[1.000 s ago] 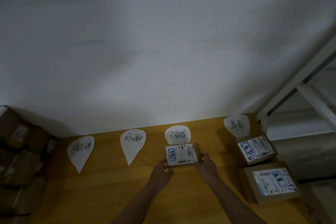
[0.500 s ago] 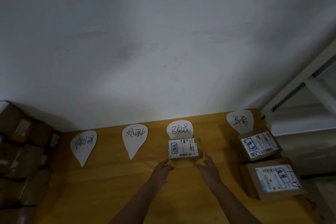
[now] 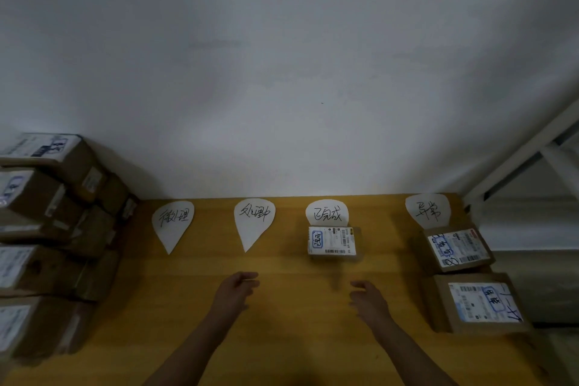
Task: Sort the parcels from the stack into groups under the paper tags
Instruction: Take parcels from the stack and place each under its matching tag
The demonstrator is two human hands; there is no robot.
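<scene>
The stack (image 3: 47,229) stands at the table's (image 3: 282,338) left edge. The left hand (image 3: 236,290) is empty, fingers loosely curled. A small parcel (image 3: 332,241) lies just under the third tag (image 3: 327,213), apart from both hands. The right hand (image 3: 368,299) is empty, fingers relaxed and slightly spread. Under the fourth tag (image 3: 427,210) lie an upper parcel (image 3: 456,249) and a lower parcel (image 3: 479,302).

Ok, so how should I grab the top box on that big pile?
Probably use the left hand and right hand, one on each side face of the top box, coming from the table side. It lies flat, label up, with nothing on it, and the wall stands behind it.
</scene>
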